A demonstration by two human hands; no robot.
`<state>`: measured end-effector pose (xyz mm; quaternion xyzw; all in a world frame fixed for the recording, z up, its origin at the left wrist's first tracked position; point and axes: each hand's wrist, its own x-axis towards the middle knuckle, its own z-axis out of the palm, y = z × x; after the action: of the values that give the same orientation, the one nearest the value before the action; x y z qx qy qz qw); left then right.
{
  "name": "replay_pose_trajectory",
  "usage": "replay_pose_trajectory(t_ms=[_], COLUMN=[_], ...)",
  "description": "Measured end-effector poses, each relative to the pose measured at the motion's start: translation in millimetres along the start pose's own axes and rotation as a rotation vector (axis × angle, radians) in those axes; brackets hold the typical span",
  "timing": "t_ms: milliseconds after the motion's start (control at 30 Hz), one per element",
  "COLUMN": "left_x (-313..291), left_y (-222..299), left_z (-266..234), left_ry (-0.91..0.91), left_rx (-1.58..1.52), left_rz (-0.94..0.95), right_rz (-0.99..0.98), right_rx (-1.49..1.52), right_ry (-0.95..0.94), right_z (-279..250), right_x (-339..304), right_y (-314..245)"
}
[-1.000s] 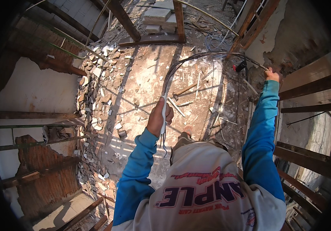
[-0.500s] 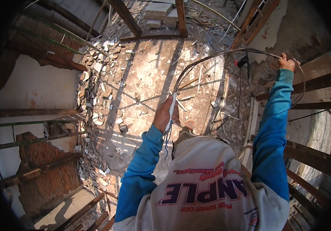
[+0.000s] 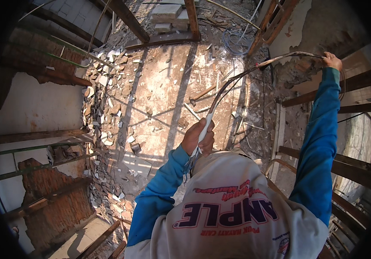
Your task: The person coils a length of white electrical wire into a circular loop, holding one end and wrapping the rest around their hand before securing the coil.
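My left hand (image 3: 196, 139), in front of my shirt, is wrapped round a white sleeve (image 3: 205, 124). A bundle of dark cable (image 3: 238, 77) comes out of the sleeve's upper end, and thin bluish wires (image 3: 193, 159) hang below my fist. At the far right, with the arm stretched out, my right hand (image 3: 332, 61) is closed on the other part of the cable. Between my hands the cable runs in a shallow bow, and a further loop trails past my right wrist.
A hammer (image 3: 203, 92) lies on the dusty floor (image 3: 164, 95) ahead, among thin sticks. Broken tile and brick rubble (image 3: 110, 103) lines the left wall. Stacked pale blocks (image 3: 169, 15) stand beyond a wooden frame (image 3: 164, 40). Timber bars (image 3: 358, 172) run along the right.
My right hand has moved outward and farther away, and the high arch of the cable has flattened. My left hand sits slightly lower and more to the right, still round the white sleeve.
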<state>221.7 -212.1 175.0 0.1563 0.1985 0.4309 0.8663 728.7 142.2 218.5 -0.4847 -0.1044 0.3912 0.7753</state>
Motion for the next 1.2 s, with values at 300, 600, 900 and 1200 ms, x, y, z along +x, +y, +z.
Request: replay_pose_trajectory(t_ms=[300, 600, 900, 1200], left_x=[54, 102, 117, 142], left_y=[17, 23, 42, 8], left_z=[43, 17, 14, 18], left_ry=[0.016, 0.175, 0.184, 0.249], left_rx=[0.088, 0.253, 0.530, 0.500], left_rz=[0.268, 0.307, 0.209, 0.249], right_rz=[0.451, 0.760, 0.390, 0.398], right_rx=[-0.703, -0.660, -0.684, -0.907], right_ry=[-0.879, -1.242, -0.969, -1.058], right_z=[-17, -64, -50, -67], right_x=[-271, -436, -441, -425], right_y=[85, 96, 91, 110])
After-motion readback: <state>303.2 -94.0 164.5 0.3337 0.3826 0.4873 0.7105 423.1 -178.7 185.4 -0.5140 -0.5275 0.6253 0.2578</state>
